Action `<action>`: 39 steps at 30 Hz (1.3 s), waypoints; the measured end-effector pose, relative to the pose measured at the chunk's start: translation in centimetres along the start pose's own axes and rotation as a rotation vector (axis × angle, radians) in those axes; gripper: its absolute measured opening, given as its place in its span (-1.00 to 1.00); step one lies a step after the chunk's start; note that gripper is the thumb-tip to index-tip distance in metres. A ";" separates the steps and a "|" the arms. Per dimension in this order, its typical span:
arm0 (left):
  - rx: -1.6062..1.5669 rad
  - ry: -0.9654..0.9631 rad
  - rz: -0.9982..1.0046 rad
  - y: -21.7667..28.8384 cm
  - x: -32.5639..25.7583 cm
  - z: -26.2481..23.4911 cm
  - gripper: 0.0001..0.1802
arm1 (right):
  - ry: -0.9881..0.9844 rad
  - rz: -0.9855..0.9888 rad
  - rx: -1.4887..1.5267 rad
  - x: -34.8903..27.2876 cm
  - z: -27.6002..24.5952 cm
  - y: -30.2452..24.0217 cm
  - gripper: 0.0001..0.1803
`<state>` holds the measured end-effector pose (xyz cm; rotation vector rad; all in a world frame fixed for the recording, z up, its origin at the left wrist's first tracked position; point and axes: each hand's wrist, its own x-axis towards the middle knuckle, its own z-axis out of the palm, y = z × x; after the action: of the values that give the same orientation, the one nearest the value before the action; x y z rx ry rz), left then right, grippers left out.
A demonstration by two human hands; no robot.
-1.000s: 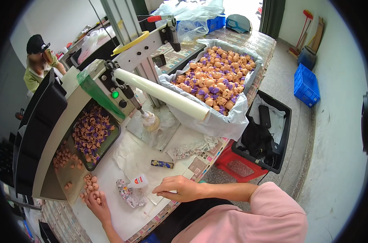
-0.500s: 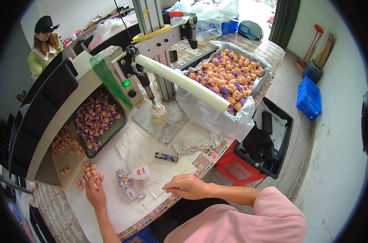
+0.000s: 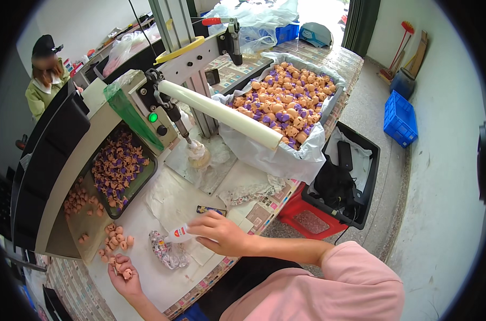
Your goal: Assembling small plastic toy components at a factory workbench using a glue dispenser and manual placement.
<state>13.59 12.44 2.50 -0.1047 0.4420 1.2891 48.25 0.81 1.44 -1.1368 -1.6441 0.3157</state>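
Observation:
My left hand (image 3: 126, 279) is curled, palm up, around a few small round peach-coloured plastic pieces (image 3: 127, 274). They look like hollow toy heads with dark openings. Just beyond its fingers, a loose group of the same pieces (image 3: 114, 238) lies on the white table sheet. My right hand (image 3: 221, 234) has its fingers around the right end of a small white plastic bottle (image 3: 179, 234) with a red mark on its label. Beneath the bottle's nozzle end is a crumpled, patterned cloth (image 3: 165, 251). A dark cylindrical tube (image 3: 211, 211) lies beyond my right hand.
A press with a long white lever (image 3: 221, 115) stands over a metal plate (image 3: 213, 182). Left of it, a dark tray (image 3: 141, 184) holds peach and purple pieces. A lined bin (image 3: 328, 115) of similar pieces is far right. A black crate (image 3: 368, 192) sits on a red stool (image 3: 307, 219). Someone (image 3: 42, 80) is at far left.
My right hand has moved left from the table's front edge to the bottle. My left hand has turned palm up and drawn back from the group with pieces in it. The view has shifted slightly.

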 end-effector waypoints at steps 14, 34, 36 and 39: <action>-0.297 -0.294 -0.305 -10.5 -6.2 -2.2 -0.59 | -0.393 0.187 -0.173 1.9 3.8 1.4 -0.56; 0.032 -0.062 -0.281 -12.3 -6.7 -3.5 -0.60 | 0.106 0.560 0.769 -0.8 0.5 -3.2 -0.65; 0.061 -0.128 -0.382 -12.1 -6.6 -3.8 -0.62 | 0.136 0.524 0.711 -1.2 0.7 -3.4 -0.64; 0.085 -0.177 -0.420 -11.6 -6.1 -4.0 -0.65 | 0.162 0.514 0.720 -1.2 1.3 -3.6 -0.64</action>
<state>22.24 2.32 -0.85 -0.0094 0.3015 0.8572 45.26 -1.60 2.64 -0.9619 -0.9358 1.0242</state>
